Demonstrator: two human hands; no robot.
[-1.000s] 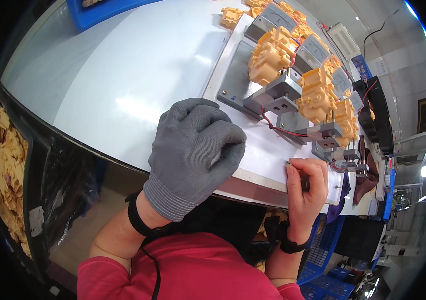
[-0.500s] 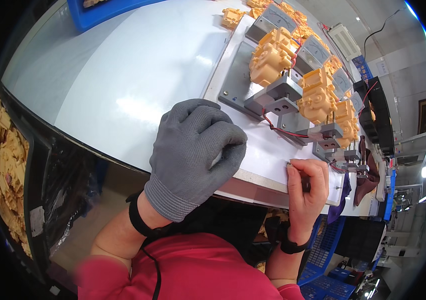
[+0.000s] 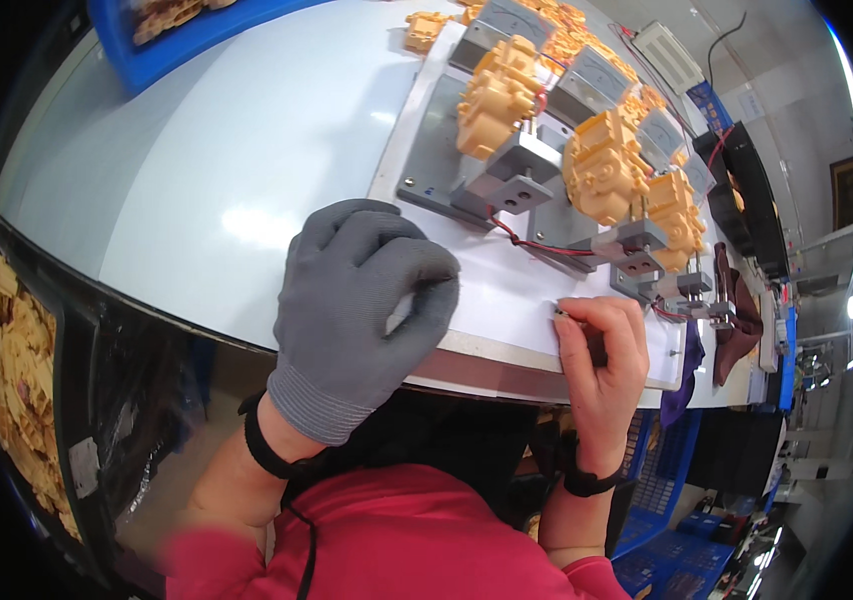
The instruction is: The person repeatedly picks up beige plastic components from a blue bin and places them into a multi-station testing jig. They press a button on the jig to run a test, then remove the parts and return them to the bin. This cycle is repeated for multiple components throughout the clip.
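Right hand [image 3: 602,345] pinches a small metal tool [image 3: 564,315] on the white board [image 3: 507,290]

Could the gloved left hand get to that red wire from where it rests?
Probably yes: the left hand rests on the white board, the red wire lies just beyond its fingertips, and nothing sits between them.

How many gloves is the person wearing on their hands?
1. The grey knit glove covers the left hand, which rests curled at the near edge of the white board. The right hand is bare and pinches a small dark tool.
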